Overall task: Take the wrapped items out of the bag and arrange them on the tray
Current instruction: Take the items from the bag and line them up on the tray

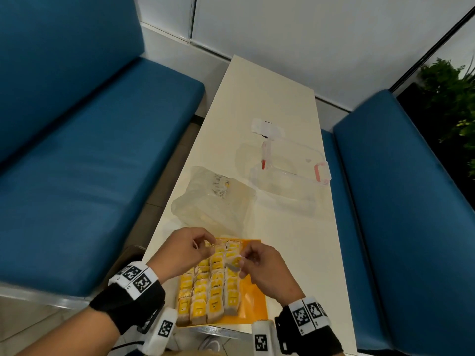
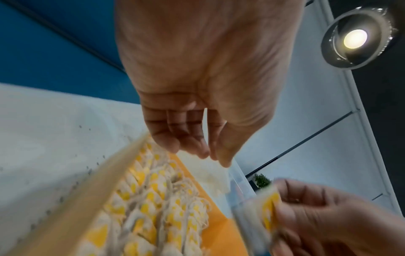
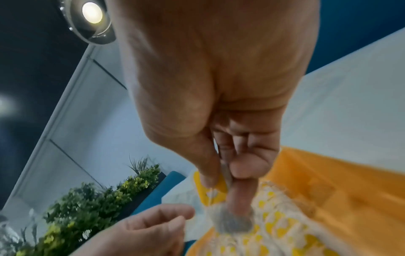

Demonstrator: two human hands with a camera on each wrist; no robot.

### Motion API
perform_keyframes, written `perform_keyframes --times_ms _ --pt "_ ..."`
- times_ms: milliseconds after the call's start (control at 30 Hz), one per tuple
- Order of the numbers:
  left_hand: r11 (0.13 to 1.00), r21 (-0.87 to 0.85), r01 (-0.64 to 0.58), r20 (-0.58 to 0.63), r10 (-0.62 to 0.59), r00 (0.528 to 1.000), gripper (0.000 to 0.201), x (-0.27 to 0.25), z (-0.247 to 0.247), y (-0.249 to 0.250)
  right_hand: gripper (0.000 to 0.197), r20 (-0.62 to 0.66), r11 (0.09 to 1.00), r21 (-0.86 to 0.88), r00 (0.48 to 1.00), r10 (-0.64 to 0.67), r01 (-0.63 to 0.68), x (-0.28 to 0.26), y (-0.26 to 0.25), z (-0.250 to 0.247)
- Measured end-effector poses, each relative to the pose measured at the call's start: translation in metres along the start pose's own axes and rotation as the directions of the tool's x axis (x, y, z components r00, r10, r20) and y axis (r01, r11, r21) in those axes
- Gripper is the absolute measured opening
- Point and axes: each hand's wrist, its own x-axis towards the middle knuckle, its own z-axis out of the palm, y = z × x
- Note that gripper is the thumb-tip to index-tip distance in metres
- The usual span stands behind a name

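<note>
Both hands hover low in the head view: left hand [image 1: 183, 249] pinches something small I cannot make out, right hand [image 1: 266, 269] pinches a wrapped item [image 1: 235, 263] above the orange tray [image 1: 254, 304]; the clear bag [image 1: 214, 199] lies mid-frame. Left wrist view: rows of packets [image 2: 157, 204] fill the bottom centre. Right wrist view: thumb and fingers [image 3: 242, 166] clamp the item at centre.

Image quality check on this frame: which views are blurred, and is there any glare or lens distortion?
Head view: mostly sharp, wide-angle bending at the table edges, clear container washed out. Left wrist: motion blur on the tray and the held packet; ceiling lamp flares. Right wrist: right hand soft, pinched packet smeared, lamp glare top left.
</note>
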Motion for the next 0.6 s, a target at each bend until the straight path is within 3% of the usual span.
perform_keyframes --times_ms 100,233,333,467,600 --pt "0.987 0.152 0.061 -0.063 -0.052 0.997 0.018 -0.002 -0.011 -0.008 0.015 0.110 0.980 -0.187 0.990 0.089 -0.068 -0.009 0.017 0.005" --pt "0.945 0.297 0.139 -0.080 -0.120 0.990 0.041 -0.006 -0.013 -0.019 0.017 0.220 0.922 -0.376 0.959 0.181 -0.088 -0.015 0.031 0.024" --pt "0.950 0.265 0.163 -0.063 -0.152 0.986 0.048 -0.007 -0.009 -0.026 0.015 0.280 0.898 -0.426 0.928 0.247 -0.110 -0.011 0.036 0.036" --pt "0.966 0.188 0.176 -0.055 -0.168 0.984 0.046 -0.007 -0.009 -0.029 0.032 0.295 0.850 -0.517 0.912 0.287 -0.101 -0.006 0.039 0.046" --pt "0.972 0.143 0.186 -0.030 -0.183 0.983 0.045 -0.009 -0.011 -0.028 0.019 0.264 0.849 -0.517 0.922 0.283 -0.112 -0.006 0.041 0.050"
